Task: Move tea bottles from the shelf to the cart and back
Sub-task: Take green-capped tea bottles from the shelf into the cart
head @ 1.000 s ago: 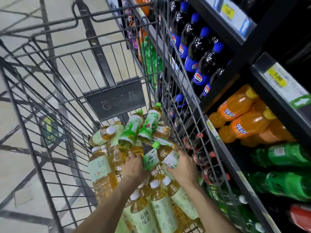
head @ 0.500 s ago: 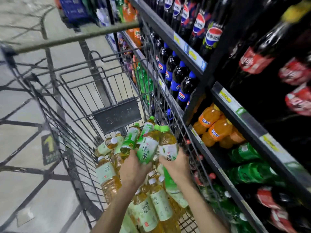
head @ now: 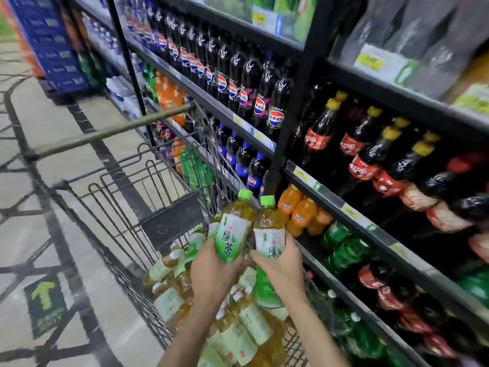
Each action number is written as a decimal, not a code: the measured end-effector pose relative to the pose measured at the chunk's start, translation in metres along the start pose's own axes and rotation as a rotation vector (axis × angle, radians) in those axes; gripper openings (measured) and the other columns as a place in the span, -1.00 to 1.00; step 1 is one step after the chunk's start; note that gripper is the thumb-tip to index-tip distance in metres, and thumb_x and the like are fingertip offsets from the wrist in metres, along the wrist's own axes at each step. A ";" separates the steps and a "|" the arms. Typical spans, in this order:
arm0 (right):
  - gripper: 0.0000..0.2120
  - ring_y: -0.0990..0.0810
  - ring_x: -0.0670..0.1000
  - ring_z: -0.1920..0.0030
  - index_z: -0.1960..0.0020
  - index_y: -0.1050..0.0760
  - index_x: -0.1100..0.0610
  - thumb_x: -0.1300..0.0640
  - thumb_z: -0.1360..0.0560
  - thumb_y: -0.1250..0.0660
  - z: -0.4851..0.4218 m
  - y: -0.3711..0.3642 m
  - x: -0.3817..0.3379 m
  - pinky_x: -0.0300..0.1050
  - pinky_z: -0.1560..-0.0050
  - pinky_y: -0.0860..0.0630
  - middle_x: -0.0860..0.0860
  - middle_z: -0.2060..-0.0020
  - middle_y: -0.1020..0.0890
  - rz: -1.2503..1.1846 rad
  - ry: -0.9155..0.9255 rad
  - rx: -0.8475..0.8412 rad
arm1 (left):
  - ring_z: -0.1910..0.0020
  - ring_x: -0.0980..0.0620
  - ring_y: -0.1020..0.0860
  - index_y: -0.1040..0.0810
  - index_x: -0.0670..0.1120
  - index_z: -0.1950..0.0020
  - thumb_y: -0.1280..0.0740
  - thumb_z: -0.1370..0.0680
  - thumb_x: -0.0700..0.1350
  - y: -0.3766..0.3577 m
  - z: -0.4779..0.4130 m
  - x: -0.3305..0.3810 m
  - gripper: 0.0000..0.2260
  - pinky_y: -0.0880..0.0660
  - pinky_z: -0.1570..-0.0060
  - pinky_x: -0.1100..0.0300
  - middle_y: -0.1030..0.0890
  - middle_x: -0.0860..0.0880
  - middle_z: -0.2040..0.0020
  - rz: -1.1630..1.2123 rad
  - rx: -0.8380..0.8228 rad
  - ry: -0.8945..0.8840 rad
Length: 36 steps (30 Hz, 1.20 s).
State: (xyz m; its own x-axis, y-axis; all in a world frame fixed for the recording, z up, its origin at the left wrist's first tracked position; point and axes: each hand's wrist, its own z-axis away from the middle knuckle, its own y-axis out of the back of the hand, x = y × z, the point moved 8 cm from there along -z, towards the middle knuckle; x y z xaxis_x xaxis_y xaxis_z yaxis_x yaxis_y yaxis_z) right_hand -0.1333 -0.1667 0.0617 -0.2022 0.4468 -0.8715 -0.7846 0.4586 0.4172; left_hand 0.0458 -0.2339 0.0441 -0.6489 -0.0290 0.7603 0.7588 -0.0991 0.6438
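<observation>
Left hand [head: 211, 276] grips the left bottle [head: 232, 234], right hand [head: 280, 271] the right bottle [head: 268, 231]. Both tea bottles are upright above the cart [head: 113, 131], beside the shelf [head: 330, 200], likely for return. More tea [head: 169, 300] lies in the cart. The tea's shelf slot is unseen; the edges are blurred.

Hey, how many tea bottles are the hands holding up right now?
2. The left bottle is in the left hand, the right bottle in the right hand, side by side above the cart. The hands may hide more.
</observation>
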 end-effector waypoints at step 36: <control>-0.55 -0.68 -0.09 0.11 -0.10 -0.50 0.07 0.16 -0.29 -0.61 0.447 0.450 0.063 -0.16 0.16 -0.60 -0.06 0.11 -0.69 -0.202 0.191 1.080 | 0.21 0.22 -0.66 -0.61 -0.02 0.02 -0.60 -0.28 -0.04 -0.079 0.463 0.341 -0.67 -0.59 0.16 0.21 -0.71 0.10 0.17 0.472 -0.876 -0.707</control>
State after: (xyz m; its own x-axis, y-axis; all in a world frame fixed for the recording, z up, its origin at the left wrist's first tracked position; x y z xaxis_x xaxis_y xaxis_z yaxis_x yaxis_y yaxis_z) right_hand -0.2375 0.4113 0.3097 -0.2879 0.2055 -0.9354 0.0898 0.9782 0.1872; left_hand -0.2098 0.2250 0.2927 0.0613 0.2769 0.9589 0.4393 -0.8702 0.2232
